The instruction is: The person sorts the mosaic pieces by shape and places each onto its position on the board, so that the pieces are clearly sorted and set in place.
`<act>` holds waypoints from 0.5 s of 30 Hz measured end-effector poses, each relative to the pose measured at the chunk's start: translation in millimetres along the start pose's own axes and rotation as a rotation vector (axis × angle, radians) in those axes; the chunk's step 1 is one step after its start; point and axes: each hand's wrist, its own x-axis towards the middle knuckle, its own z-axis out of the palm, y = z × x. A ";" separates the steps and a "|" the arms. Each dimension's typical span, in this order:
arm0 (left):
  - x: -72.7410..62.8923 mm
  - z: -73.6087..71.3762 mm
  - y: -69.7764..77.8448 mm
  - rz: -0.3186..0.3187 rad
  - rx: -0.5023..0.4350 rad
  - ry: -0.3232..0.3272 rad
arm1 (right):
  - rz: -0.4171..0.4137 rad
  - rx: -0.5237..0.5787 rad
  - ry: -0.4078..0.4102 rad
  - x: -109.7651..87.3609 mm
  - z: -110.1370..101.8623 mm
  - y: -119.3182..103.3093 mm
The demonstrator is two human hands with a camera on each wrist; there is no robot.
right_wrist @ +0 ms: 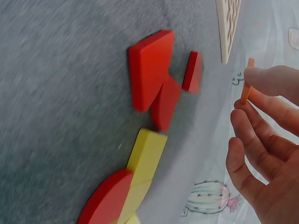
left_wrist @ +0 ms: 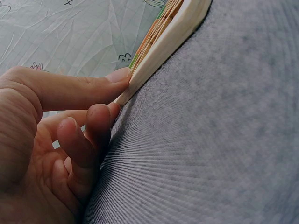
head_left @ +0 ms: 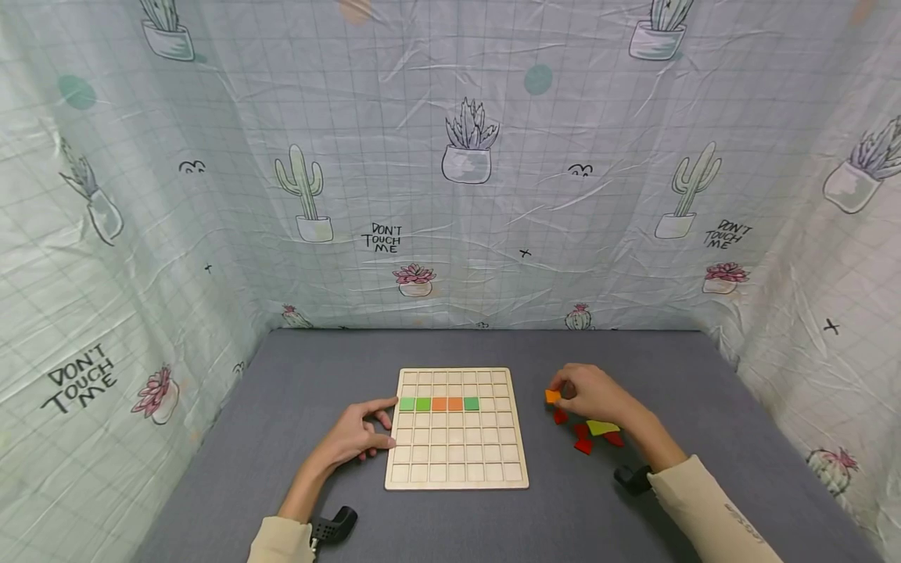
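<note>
While the left hand (head_left: pixel 349 432) touches the board (head_left: pixel 437 472), the right hand (head_left: pixel 594 393) pinches an orange tile (head_left: pixel 552 396)

Although small, the orange tile shows clearly at the right of the scene, beyond the board's right edge and at the far left of some loose pieces. The right hand grips it narrowly between thumb and fingertip, with only the tile's thickness between them; the right wrist view shows it edge-on, with the lower fingers clear of it.

Such a thin, flat piece should be light and stiff, not easily broken, though its smooth-looking faces may slip or twist under a two-point pinch. Holding it by opposite faces near one edge, as here, seems sensible, since much of it sticks out past the fingertips.

Below the right hand, on the grey table (head_left: pixel 338 352), lie red pieces (head_left: pixel 583 446) and a yellow piece (head_left: pixel 601 428), some of them touching.

The left hand holds nothing in a pinch: its thumb and forefinger are spread wide apart along the board's left edge. The board looks wooden, flat and rigid, light enough to slide, so the edge suits a steadying touch. A row of tiles (head_left: pixel 439 404), three green and two orange, fills its third line from the far side, starting at the left.
</note>
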 end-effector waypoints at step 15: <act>0.3 0.3 1.9 -0.006 -0.008 0.005 | -0.045 0.014 -0.021 18.9 6.4 -23.6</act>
